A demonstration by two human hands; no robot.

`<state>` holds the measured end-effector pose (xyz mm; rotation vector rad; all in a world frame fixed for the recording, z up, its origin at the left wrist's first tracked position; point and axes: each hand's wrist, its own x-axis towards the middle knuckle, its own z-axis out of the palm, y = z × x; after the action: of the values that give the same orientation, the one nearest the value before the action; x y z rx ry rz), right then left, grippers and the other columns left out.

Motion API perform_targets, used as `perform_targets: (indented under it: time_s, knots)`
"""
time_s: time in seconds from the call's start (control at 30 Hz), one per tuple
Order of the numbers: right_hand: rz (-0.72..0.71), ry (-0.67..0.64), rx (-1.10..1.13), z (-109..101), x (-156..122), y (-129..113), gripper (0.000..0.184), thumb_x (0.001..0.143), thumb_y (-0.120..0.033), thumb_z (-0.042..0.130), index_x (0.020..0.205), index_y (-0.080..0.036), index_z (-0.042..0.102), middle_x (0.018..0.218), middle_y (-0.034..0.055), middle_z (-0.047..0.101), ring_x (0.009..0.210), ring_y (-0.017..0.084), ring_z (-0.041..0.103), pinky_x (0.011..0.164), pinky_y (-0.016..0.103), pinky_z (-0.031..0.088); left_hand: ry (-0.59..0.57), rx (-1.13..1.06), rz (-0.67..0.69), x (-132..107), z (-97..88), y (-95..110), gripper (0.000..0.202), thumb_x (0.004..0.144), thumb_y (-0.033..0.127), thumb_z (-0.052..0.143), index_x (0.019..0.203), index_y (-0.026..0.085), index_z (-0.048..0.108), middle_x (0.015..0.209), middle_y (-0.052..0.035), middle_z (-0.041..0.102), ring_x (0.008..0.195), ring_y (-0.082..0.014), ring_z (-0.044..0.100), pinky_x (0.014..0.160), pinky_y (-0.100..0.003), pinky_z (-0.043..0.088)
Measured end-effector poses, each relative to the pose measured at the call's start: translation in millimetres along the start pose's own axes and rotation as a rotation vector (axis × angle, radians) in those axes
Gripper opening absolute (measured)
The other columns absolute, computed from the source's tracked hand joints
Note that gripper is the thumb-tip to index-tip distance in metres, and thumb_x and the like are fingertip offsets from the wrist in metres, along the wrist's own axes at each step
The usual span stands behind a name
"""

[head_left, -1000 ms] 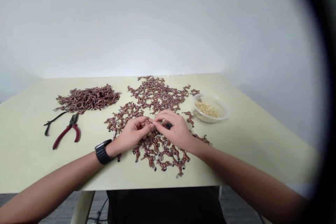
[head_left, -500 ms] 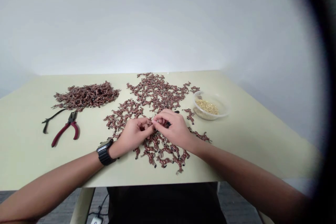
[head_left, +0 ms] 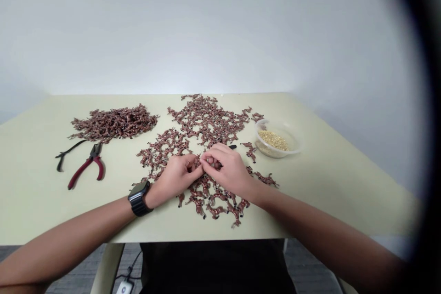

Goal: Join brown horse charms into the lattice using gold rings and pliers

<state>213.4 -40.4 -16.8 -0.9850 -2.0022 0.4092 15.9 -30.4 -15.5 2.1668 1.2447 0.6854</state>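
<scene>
My left hand (head_left: 177, 174), with a dark watch (head_left: 139, 197) on its wrist, is closed in a pinch over the brown figures. Its fingertips meet those of my right hand (head_left: 229, 170), which is pinched too. What lies between the fingertips is tiny and mostly hidden. A black tip (head_left: 233, 147) shows just beyond my right knuckles; whether that hand holds it, I cannot tell. Small glossy brown animal figures, deer-like, lie under and around both hands, in a near cluster (head_left: 215, 211) and a far cluster (head_left: 210, 117).
A denser heap of brown figures (head_left: 115, 121) is at the back left. Red-handled pliers (head_left: 86, 167) lie before it, beside a thin black tool (head_left: 70, 149). To the right stands a clear round tub (head_left: 294, 140) with gold-coloured bits (head_left: 274, 140). The pale table's (head_left: 327, 183) front edge is close to my body.
Both hands stay pinched together at nearly the same spot. My left wrist has turned slightly, showing more of the watch face. The whole view has shifted a little.
</scene>
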Motion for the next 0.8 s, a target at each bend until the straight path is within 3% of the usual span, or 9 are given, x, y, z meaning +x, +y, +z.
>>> perform_targets:
  time_s: [0.17, 0.57, 0.8]
  knots:
    - [-0.04, 0.003, -0.073, 1.8, -2.3, -4.6, 0.011, 0.095, -0.014, 0.055, 0.091, -0.021, 0.063, 0.088, 0.0051, 0.062, 0.087, 0.02, 0.058, 0.081, 0.035, 0.05, -0.02, 0.09, 0.02, -1.9, 0.1, 1.7, 0.036, 0.097, 0.04, 0.054, 0.07, 0.018, 0.046, 0.056, 0.0046, 0.046, 0.051, -0.0102, 0.038, 0.052, -0.025, 0.025]
    - [0.062, 0.014, -0.036, 1.5, -2.0, -2.8, 0.011, 0.091, -0.013, 0.058, 0.085, -0.02, 0.064, 0.084, 0.0042, 0.059, 0.08, 0.018, 0.057, 0.071, 0.03, 0.049, -0.004, 0.062, 0.018, -1.5, -0.2, 5.4, 0.04, 0.097, 0.037, 0.055, 0.066, 0.018, 0.039, 0.055, 0.0058, 0.041, 0.051, -0.0092, 0.035, 0.051, -0.024, 0.024]
    - [0.069, -0.011, -0.012, 1.2, -2.6, -2.4, 0.011, 0.09, -0.011, 0.058, 0.086, -0.02, 0.064, 0.085, 0.0031, 0.058, 0.079, 0.017, 0.056, 0.073, 0.03, 0.048, -0.021, 0.072, -0.005, -0.5, -1.9, 8.3, 0.039, 0.096, 0.037, 0.055, 0.065, 0.018, 0.042, 0.054, 0.0054, 0.044, 0.051, -0.0087, 0.037, 0.052, -0.024, 0.025]
